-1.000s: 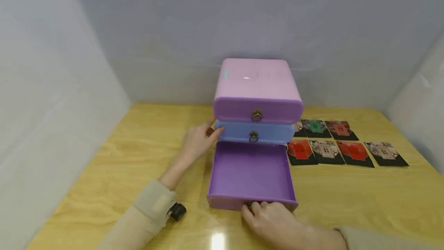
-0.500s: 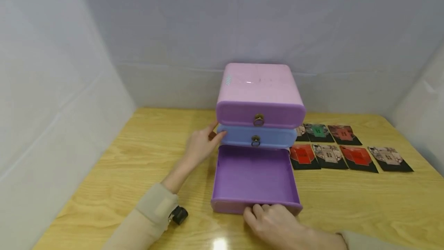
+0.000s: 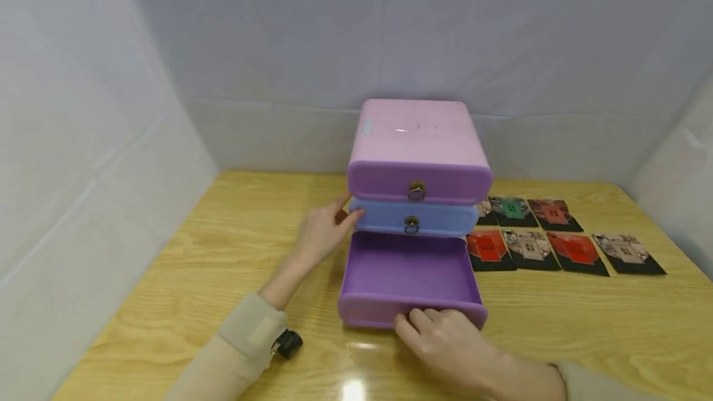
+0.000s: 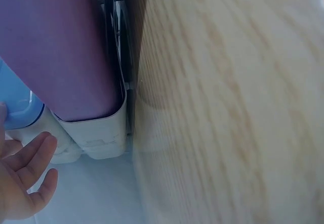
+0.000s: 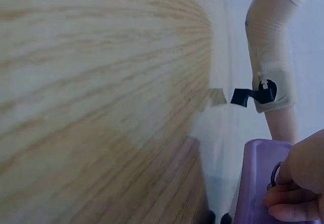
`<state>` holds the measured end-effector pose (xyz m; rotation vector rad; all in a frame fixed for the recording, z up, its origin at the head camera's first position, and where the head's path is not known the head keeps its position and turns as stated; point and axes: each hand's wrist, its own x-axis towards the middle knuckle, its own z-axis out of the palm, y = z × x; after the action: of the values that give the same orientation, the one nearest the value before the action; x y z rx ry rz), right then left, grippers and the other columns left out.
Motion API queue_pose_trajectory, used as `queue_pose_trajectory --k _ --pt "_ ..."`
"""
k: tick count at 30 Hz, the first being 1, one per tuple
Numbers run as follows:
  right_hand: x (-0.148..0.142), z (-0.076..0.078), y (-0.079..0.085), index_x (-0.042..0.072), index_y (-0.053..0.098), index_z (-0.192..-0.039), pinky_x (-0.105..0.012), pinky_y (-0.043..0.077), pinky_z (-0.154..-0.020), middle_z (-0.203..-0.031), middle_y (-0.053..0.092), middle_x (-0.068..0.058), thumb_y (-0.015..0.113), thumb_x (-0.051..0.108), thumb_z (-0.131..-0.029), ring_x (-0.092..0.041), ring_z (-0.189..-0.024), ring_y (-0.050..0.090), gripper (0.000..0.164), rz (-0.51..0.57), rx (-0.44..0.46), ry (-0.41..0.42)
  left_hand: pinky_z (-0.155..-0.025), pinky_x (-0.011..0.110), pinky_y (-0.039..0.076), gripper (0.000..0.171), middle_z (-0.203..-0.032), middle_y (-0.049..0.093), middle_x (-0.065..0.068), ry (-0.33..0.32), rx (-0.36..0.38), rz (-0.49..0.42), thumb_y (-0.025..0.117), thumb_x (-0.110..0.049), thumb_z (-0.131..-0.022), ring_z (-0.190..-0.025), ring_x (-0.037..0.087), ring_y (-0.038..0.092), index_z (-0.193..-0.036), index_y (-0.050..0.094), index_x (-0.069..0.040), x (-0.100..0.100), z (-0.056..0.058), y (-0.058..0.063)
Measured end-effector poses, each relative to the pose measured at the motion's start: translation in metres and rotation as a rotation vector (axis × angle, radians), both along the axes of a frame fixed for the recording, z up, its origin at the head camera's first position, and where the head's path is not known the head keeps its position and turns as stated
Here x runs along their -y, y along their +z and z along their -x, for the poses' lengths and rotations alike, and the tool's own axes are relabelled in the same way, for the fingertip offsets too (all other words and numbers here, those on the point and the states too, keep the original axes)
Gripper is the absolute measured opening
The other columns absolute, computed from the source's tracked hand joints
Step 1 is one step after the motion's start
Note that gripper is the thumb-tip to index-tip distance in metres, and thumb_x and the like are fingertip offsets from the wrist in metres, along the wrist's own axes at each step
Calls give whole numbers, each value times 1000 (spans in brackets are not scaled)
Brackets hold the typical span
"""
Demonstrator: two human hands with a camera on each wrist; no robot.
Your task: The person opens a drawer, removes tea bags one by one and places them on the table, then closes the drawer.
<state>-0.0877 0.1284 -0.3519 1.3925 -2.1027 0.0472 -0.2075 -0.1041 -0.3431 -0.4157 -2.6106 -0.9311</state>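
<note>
A three-tier drawer cabinet (image 3: 418,132) with a pink top stands on the table. Its lowest drawer (image 3: 409,271) is purple, pulled out, with nothing visible inside. My right hand (image 3: 445,342) is at this drawer's front; in the right wrist view its fingers pinch the metal ring pull (image 5: 276,173). My left hand (image 3: 323,231) rests against the cabinet's left side, thumb on the edge of the blue middle drawer (image 3: 379,218). In the left wrist view its other fingers (image 4: 38,161) are loosely bent beside the cabinet. The purple top drawer (image 3: 384,183) is closed.
Several square patterned packets lie in two rows right of the cabinet, among them a green one (image 3: 512,209) and a red one (image 3: 576,249). One packet is partly hidden behind the cabinet. A grey-white sheet (image 3: 278,48) hangs behind the wooden table (image 3: 211,252).
My right hand and the lowest drawer have moved back a little toward the cabinet, and more of the drawer's front shows. The left hand keeps its place. The head view has shifted slightly.
</note>
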Motion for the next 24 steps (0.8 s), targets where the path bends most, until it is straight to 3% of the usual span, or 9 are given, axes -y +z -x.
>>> queue_pose_trajectory --k 6,11,14,24 --pt "-4 8 -1 6 57 -89 -22 33 -38 -68 50 -1 16 5 -95 -12 -48 47 42 39 -8 -9 -48 26 40 51 -68 63 2 -3 -2 1 60 -37 -90 -50 10 50 -130 54 -5 0 0 1" --pt "-7 12 -5 7 58 -91 -22 34 -38 -69 52 -1 34 3 -84 -12 -50 50 25 34 17 -13 -47 25 39 51 -67 63 2 -1 5 -6 61 -36 -90 -49 10 49 -130 53 -5 0 0 1" --pt "-8 13 -6 7 57 -92 -22 33 -38 -70 52 -1 40 4 -77 -12 -50 50 23 24 28 -15 -47 26 39 51 -68 63 2 2 6 -4 61 -36 -90 -50 10 49 -130 53 -5 1 0 0" --pt "-8 16 -5 7 55 -91 -22 32 -37 -69 51 0 42 4 -78 -12 -50 49 19 37 61 -27 -46 25 36 52 -67 62 2 5 22 -12 60 -38 -90 -48 10 46 -131 53 -7 1 1 1"
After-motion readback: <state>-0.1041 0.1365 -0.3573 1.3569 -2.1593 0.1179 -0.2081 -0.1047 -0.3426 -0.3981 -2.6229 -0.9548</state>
